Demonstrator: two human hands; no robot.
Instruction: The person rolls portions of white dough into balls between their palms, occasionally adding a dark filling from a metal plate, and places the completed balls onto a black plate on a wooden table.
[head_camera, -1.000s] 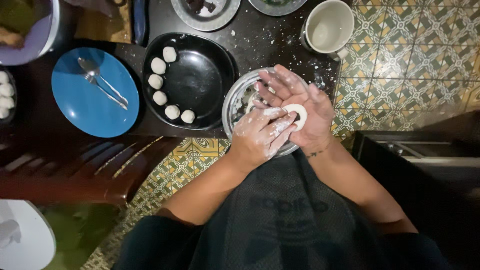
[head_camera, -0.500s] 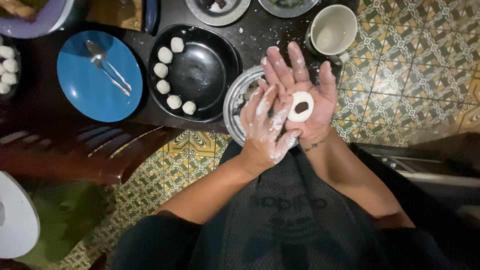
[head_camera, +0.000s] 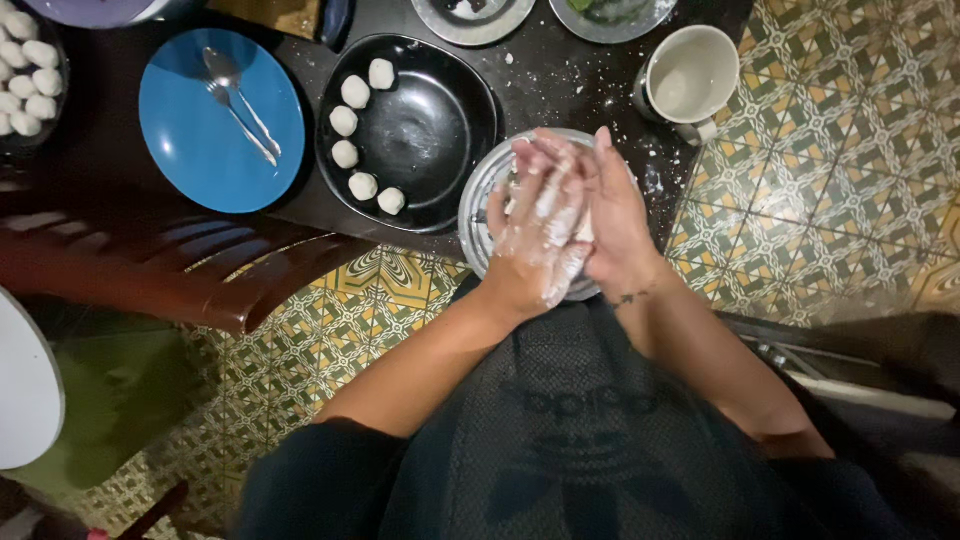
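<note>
Pressing palm to palm, the flour-dusted left hand (head_camera: 540, 235) is laid over the right hand (head_camera: 612, 215), both closed around a white dough piece (head_camera: 584, 229) of which only a sliver is seen between them. The joined hands are held above a metal bowl (head_camera: 478, 215) at the dark table's (head_camera: 560, 80) edge. Six dough balls (head_camera: 355, 92) are ranged in the black pan (head_camera: 430, 130) just beside.

Dough balls (head_camera: 357, 135) lie in pan (head_camera: 440, 130), left of bowl (head_camera: 478, 215).
</note>
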